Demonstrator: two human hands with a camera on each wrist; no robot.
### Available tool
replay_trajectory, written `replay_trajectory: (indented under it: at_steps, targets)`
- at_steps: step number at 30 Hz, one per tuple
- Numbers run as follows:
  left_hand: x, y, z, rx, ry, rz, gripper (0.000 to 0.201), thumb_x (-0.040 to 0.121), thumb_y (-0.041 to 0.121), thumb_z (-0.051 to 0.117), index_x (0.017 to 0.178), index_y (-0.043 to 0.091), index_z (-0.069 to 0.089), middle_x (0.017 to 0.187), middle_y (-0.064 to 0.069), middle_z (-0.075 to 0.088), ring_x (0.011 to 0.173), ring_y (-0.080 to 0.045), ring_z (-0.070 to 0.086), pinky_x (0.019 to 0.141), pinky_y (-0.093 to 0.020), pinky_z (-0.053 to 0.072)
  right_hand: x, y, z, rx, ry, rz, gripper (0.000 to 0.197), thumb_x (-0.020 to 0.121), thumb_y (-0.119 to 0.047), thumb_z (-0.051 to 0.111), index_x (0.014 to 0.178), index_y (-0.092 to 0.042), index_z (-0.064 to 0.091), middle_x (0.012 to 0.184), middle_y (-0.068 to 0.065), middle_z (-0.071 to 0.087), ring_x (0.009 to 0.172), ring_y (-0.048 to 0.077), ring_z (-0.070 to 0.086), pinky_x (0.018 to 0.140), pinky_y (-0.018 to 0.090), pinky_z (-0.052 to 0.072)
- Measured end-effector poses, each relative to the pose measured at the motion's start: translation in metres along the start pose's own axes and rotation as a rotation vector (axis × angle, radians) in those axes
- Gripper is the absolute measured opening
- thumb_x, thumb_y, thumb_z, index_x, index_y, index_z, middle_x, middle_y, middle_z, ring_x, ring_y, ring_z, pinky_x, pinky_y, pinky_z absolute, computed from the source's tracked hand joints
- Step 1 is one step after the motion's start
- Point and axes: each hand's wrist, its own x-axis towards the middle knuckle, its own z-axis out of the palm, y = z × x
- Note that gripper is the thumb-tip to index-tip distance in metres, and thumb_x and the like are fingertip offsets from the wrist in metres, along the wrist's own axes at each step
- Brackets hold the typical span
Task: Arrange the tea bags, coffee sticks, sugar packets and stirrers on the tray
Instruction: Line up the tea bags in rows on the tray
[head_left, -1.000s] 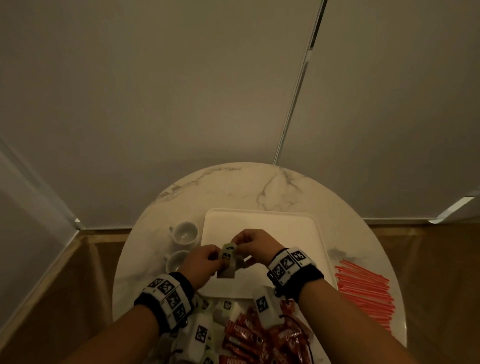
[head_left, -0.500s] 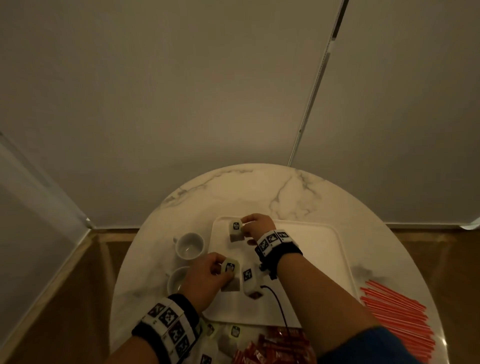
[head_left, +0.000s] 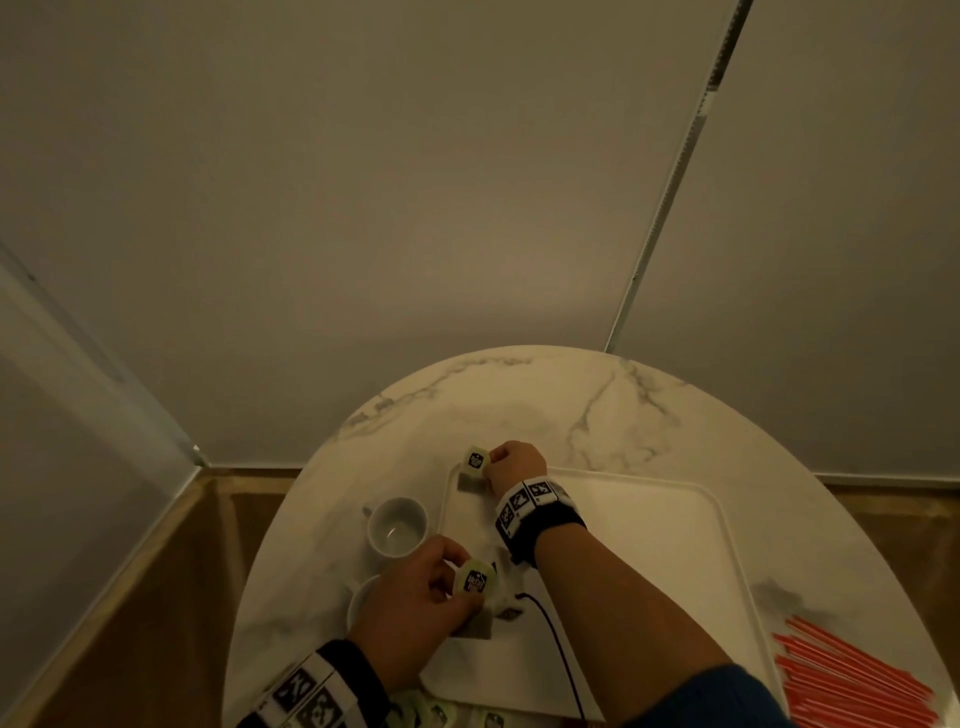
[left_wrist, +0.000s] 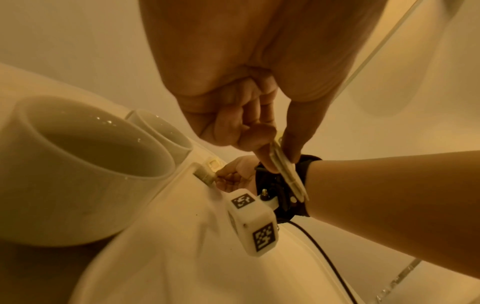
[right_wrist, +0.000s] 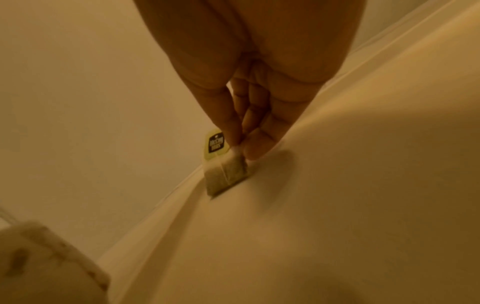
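Note:
A white tray (head_left: 649, 525) lies on the round marble table (head_left: 519, 395). My right hand (head_left: 511, 462) reaches to the tray's far left corner and pinches a tea bag (right_wrist: 226, 174) by its top, its lower edge touching the tray (right_wrist: 337, 205) by the rim; its pale tag (head_left: 475, 460) stands beside my fingers. My left hand (head_left: 415, 592) sits at the tray's near left edge and pinches more tea bags (head_left: 474, 579) between thumb and fingers; the left wrist view shows them as a thin flat stack (left_wrist: 285, 170). Red stirrers (head_left: 852, 675) lie on the table at the right.
Two white cups (head_left: 397, 527) stand left of the tray, one partly under my left hand. More tea bags (head_left: 441, 714) lie at the table's near edge. A black cable (head_left: 556, 649) runs from my right wrist band across the tray. A wall stands close behind.
My hands have parted. The right hand carried one tea bag out to the tray's far left corner and lowered it onto the tray. The left hand stayed near with the others.

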Motion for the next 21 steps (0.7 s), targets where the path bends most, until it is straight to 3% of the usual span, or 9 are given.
replay_trajectory:
  at_steps: [5,8,11,14,17,21]
  targets:
    - [0.002,0.001,-0.001,-0.025,-0.013,-0.001,0.021,0.081,0.013,0.073,0.096,0.020,0.059,0.081,-0.003,0.073,0.077,-0.028,0.069,0.073,-0.043,0.059,0.002,0.005,0.002,-0.048,0.029,-0.041,0.032,0.089,-0.011,0.055,0.121,-0.012,0.060,0.124,0.010,0.061,0.115,0.026,0.056,0.092,0.027,0.044]
    - [0.005,-0.003,-0.002,-0.006,-0.010,0.005,0.019,0.080,0.017,0.073,0.094,0.022,0.061,0.082,-0.001,0.073,0.076,-0.026,0.069,0.073,-0.044,0.058,-0.005,0.007,0.007,-0.035,-0.009,-0.083,0.045,0.088,-0.016,0.061,0.131,-0.011,0.051,0.120,0.010,0.062,0.112,0.026,0.057,0.093,0.030,0.046]
    - [0.008,-0.007,-0.003,0.007,-0.010,0.004,0.019,0.078,0.020,0.075,0.091,0.026,0.062,0.082,0.000,0.073,0.074,-0.023,0.069,0.074,-0.046,0.058,-0.014,0.008,0.017,-0.081,-0.026,-0.141,0.052,0.084,-0.019,0.067,0.131,-0.013,0.045,0.126,0.010,0.054,0.114,0.028,0.054,0.094,0.033,0.046]
    - [0.010,-0.010,-0.004,0.011,-0.006,-0.003,0.019,0.077,0.019,0.075,0.089,0.027,0.063,0.081,0.001,0.073,0.072,-0.020,0.069,0.074,-0.044,0.058,-0.018,0.003,0.023,-0.202,-0.034,-0.194,0.050,0.084,-0.006,0.060,0.129,-0.011,0.041,0.129,0.013,0.046,0.115,0.032,0.052,0.090,0.034,0.044]
    - [0.011,-0.011,-0.005,0.005,-0.003,0.000,0.018,0.078,0.016,0.075,0.088,0.026,0.064,0.080,0.002,0.073,0.071,-0.018,0.070,0.074,-0.042,0.059,-0.018,-0.001,0.024,-0.262,-0.036,-0.214,0.046,0.083,-0.002,0.059,0.125,-0.008,0.041,0.126,0.014,0.045,0.112,0.034,0.052,0.088,0.036,0.045]
    - [0.012,-0.010,-0.008,-0.021,0.015,-0.007,0.018,0.079,0.008,0.074,0.089,0.018,0.064,0.080,-0.003,0.073,0.071,-0.019,0.069,0.068,-0.033,0.059,-0.019,0.000,0.024,-0.239,-0.029,-0.192,0.043,0.084,-0.009,0.062,0.120,-0.007,0.040,0.122,0.014,0.048,0.109,0.033,0.053,0.085,0.035,0.045]
